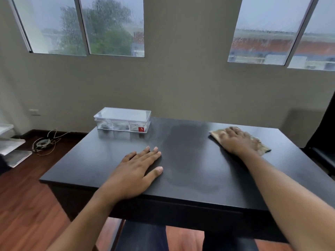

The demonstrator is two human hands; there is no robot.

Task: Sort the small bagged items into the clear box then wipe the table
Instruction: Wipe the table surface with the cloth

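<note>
Soft grey daylight comes in through two pairs of rain-streaked windows point(90, 26) on the far wall; the view outside is smeared by water. The room is evenly but dimly lit. The dark table point(190, 160) carries a dull sheen and faint streaks. The right hand point(237, 140) and cloth point(262, 149) are motion-blurred. Window frames bow toward the picture's edges.

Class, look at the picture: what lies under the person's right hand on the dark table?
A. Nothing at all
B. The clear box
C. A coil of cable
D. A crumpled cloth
D. The right hand presses flat on a tan cloth on the table, while the clear box stands apart at the far left corner.
</note>
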